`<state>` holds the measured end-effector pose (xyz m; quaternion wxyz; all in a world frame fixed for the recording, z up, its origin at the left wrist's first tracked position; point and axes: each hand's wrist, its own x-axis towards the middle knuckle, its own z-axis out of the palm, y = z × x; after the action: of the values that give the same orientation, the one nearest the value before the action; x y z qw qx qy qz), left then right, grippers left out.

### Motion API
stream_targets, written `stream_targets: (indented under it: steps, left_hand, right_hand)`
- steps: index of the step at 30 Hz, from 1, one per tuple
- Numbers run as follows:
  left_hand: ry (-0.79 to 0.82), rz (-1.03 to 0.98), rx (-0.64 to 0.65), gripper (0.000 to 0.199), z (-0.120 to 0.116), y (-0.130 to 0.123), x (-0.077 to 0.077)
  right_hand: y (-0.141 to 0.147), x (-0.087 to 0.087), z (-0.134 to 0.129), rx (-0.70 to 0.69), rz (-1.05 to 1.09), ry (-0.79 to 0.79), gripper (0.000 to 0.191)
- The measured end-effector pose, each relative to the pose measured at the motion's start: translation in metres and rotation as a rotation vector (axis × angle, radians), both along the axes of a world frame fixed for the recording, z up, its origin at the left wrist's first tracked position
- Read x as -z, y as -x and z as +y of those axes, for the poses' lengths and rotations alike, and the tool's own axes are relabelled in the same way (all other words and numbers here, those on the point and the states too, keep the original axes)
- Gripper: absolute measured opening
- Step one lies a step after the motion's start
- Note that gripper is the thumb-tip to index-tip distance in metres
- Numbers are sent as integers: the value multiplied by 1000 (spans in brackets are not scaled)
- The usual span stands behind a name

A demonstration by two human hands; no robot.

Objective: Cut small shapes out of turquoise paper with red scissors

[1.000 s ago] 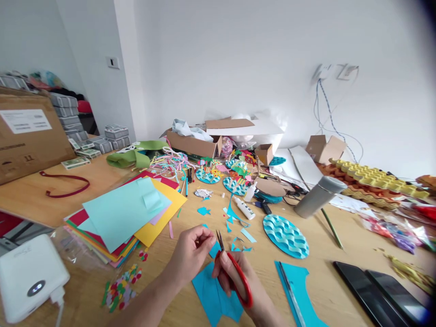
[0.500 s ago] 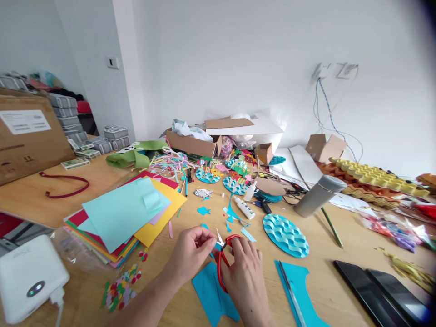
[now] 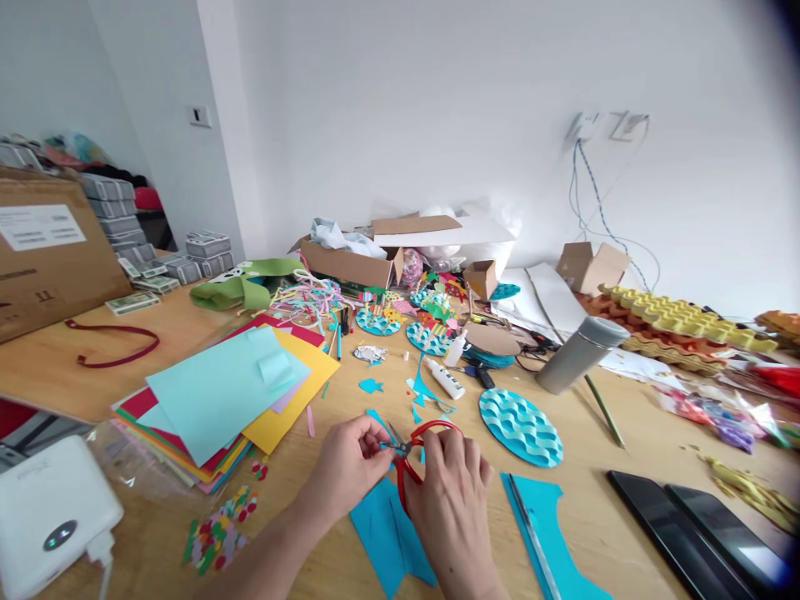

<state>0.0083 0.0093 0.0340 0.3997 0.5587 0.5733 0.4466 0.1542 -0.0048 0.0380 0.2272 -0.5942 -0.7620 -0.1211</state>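
Red-handled scissors [image 3: 406, 450] above desk [image 3: 293, 533], right hand [image 3: 451, 492] clamped around handles, blades parted at left hand [image 3: 348, 460]. Left thumb and fingers pinched together; cannot tell on what. Blue paper [image 3: 380, 533] lies below.

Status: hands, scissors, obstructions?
Right hand on scissors, blades parted. Left hand pinched at blade tips, contents unclear. Blue paper on table below, partly hidden by right hand; no obvious obstruction.
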Motion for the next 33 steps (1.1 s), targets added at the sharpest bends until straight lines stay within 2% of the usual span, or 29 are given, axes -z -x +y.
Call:
stream_targets:
  steps: [5,10,15,28,33]
  left_hand:
    - [-62,52,41,19,-1,4,-1]
    - [-140,380,52,24,-6,8,-8]
    - [-126,673,124,23,-8,10,-10]
    - [-138,1010,349,24,-9,15,-16]
    - [-107,1008,323,25,-12,15,-26]
  right_hand:
    - [0,1,0,-5,9,28,18]
    - [1,1,1,-5,15,52,19]
    - [1,2,2,-4,-18,62,14]
    - [3,5,4,-45,-41,106,13]
    - [2,5,4,-38,-39,103,15]
